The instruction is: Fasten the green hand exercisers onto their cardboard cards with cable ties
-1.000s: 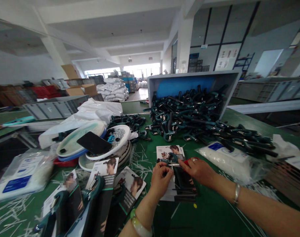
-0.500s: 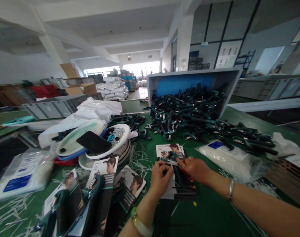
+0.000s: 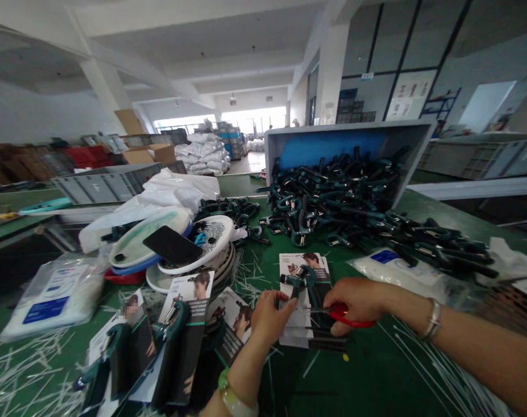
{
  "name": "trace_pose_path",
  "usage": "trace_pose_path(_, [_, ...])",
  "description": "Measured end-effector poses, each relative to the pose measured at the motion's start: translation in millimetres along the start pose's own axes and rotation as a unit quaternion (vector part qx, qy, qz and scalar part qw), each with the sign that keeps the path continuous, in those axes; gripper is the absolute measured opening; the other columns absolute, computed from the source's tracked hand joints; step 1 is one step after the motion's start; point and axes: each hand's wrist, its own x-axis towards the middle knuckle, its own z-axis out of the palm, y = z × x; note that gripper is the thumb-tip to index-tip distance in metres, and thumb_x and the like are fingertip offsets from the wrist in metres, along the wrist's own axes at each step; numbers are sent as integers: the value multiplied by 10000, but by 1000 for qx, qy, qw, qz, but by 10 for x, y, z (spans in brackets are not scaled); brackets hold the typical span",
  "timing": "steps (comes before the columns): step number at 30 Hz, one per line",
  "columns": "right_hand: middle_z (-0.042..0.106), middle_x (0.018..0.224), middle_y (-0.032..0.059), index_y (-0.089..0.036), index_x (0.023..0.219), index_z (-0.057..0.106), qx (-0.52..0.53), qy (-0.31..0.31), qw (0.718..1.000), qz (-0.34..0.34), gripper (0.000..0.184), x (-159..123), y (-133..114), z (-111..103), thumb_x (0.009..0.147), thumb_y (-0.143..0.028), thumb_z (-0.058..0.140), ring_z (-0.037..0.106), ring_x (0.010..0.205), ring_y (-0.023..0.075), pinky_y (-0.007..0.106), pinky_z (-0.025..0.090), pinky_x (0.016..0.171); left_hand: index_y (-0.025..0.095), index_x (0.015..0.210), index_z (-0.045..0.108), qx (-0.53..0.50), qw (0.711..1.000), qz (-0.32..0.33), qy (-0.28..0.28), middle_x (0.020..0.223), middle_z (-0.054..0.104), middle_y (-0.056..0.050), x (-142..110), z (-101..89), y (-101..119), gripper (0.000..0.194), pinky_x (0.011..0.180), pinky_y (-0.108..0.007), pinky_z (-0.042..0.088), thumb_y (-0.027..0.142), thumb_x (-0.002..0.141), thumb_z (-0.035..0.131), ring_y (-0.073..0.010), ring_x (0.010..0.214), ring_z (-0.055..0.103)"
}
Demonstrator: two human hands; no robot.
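Observation:
A dark green hand tool [image 3: 304,277] with black grips lies on a small stack of printed cards [image 3: 292,336] in front of me. My left hand [image 3: 270,318] is at the left side of the stack, thumb and fingers closed around the tool's left grip end. My right hand [image 3: 354,301] holds red-handled scissors [image 3: 354,318] at the stack's right side. Their blades point left over the cards and are partly hidden. More carded green tools [image 3: 172,341] lie to the left of my left hand.
Behind the stack, a tipped grey crate [image 3: 413,168] spills many green tools [image 3: 333,197]. Round tubs [image 3: 229,229] with small metal parts and a black phone [image 3: 172,246] stand left. Bags of white ties [image 3: 57,295] sit at both sides. Loose white ties [image 3: 26,370] litter the green table.
The scissors have pulled back right and lower, away from the tool's upper part. My left hand has moved left and slightly down from the tool's middle. The view has shifted slightly.

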Motion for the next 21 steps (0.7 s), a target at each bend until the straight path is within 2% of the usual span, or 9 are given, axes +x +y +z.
trace_pose_path(2, [615,725,-12,-228,843,670,-1,-23,1000,13,366,62,-40,-43,623,-518,628,517,604,140,222,312,501,202,769,642,44,999,2,-22,865,594,-50,-39,-23,43,323,736,-312,386,504,694,558,-211,832,543])
trace_pose_path(8, [608,717,-16,-210,871,668,33,-106,993,30,488,291,6,-114,544,-572,675,517,603,132,222,347,516,188,716,655,52,997,2,-59,827,599,-38,37,-47,40,341,663,-264,384,517,647,604,-188,781,549])
trace_pose_path(11, [598,671,-23,-201,863,667,32,-121,992,10,555,390,27,-158,491,-613,687,516,579,124,227,363,532,189,724,664,50,996,10,-66,825,596,-31,90,-49,-6,355,642,-257,382,527,626,623,-172,743,543])
trace_pose_path(16, [565,594,-44,-190,764,675,30,-142,989,-22,536,538,48,-219,460,-631,690,507,565,113,228,376,556,191,698,667,45,995,24,-81,826,588,-27,133,-64,-20,339,647,-253,389,515,599,655,-165,740,541])
trace_pose_path(21, [565,583,-49,-202,791,690,45,-154,987,9,543,637,21,-286,444,-619,705,508,553,111,231,390,559,192,661,672,44,994,33,-96,739,597,-17,158,-85,-5,325,615,-243,382,510,594,665,-165,712,539])
